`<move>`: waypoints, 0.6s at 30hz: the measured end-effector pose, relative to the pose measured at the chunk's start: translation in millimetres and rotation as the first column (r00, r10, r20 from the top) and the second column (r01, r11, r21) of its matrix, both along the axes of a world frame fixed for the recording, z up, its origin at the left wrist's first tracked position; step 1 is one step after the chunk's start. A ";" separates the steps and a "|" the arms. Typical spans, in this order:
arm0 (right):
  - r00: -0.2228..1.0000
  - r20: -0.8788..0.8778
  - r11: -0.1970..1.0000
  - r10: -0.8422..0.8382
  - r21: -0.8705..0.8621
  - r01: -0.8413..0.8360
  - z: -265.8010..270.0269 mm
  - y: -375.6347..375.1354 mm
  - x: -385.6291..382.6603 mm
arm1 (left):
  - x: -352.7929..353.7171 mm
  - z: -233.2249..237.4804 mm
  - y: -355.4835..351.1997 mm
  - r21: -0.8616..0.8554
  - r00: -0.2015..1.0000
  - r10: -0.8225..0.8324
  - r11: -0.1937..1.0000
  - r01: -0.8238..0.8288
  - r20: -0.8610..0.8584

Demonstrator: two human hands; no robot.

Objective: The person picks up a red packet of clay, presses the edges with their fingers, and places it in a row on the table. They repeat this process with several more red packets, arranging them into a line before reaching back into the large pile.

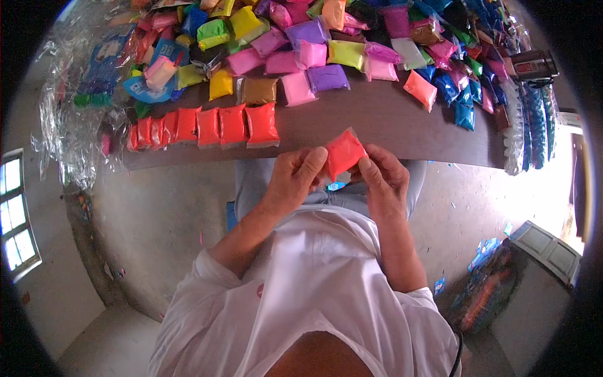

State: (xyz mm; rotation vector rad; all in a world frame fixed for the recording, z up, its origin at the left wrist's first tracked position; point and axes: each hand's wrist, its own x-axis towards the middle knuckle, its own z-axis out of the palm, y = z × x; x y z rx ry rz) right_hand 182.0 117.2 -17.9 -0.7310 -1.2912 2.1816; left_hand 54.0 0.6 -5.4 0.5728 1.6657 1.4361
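Observation:
Between my two hands, just in front of the table edge, is a small red packet (pixel 345 154) in clear plastic wrap. My left hand (pixel 296 173) grips its left side, thumb on top. At its lower right side, my right hand (pixel 384 176) pinches it between thumb and fingers. The soft filling bulges under the film, and a flat seam shows at the top corner. On the table to the left lies a row of similar red packets (pixel 232 125), side by side along the front edge.
A heap of packets in many colours (pixel 308 53) covers the back of the dark table (pixel 377 119). Crumpled clear plastic (pixel 63 100) hangs off the left end. At the right are strips of clear and blue packaging (pixel 534 125) and a dark cylindrical object (pixel 532 65).

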 end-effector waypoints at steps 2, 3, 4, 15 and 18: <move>1.000 0.004 0.998 -0.007 0.065 0.006 4.4 -0.9 -2.8 | -0.7 1.5 0.2 0.040 0.980 0.011 0.999 -0.020 0.200; 0.999 0.010 0.999 -0.032 0.015 0.032 7.2 -1.5 -5.4 | -0.2 1.3 0.1 0.040 0.979 0.011 0.999 -0.019 0.202; 0.998 0.018 0.998 -0.058 -0.035 0.058 8.6 -1.6 -7.0 | 0.1 1.3 0.2 0.045 0.980 0.006 0.999 -0.015 0.197; 0.987 0.129 0.995 0.092 -0.039 -0.088 7.3 10.0 0.9 | -0.6 -1.2 -8.4 0.030 0.987 -0.148 0.988 0.150 -0.067; 0.986 0.151 0.995 0.067 0.068 -0.078 14.3 11.5 1.7 | -0.9 -3.6 -10.9 0.023 0.984 -0.170 0.985 0.171 -0.049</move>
